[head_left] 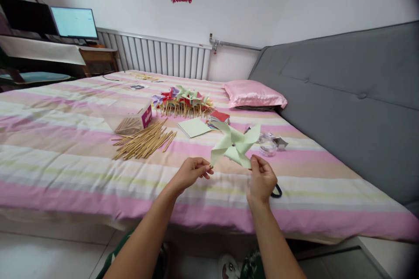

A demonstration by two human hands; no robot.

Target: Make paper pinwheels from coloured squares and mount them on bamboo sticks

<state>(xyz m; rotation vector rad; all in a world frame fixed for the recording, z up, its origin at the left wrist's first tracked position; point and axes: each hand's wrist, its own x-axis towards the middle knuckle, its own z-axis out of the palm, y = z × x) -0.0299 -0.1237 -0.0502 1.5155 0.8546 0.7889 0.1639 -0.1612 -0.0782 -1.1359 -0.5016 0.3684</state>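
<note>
A pale green paper pinwheel [234,144] with a small dark centre is held up above the bed, between my two hands. My left hand [195,170] pinches its lower left blade tip between thumb and finger. On the other side my right hand [262,179] grips the lower right blade tip, its fingers closed. No stick shows on this pinwheel. Behind it lie a pale green paper sheet [194,127] and a stack of coloured paper squares [219,117]. Wooden sticks [144,141] are heaped to the left, partly spilling from a clear box with a purple end [147,116].
Several finished pinwheels on sticks [183,98] are grouped farther back. Clear plastic packets and a tape-like roll [268,147] lie to the right, and a dark loop [276,191] lies beside my right wrist. A pink pillow [255,93] rests near the grey headboard [343,96].
</note>
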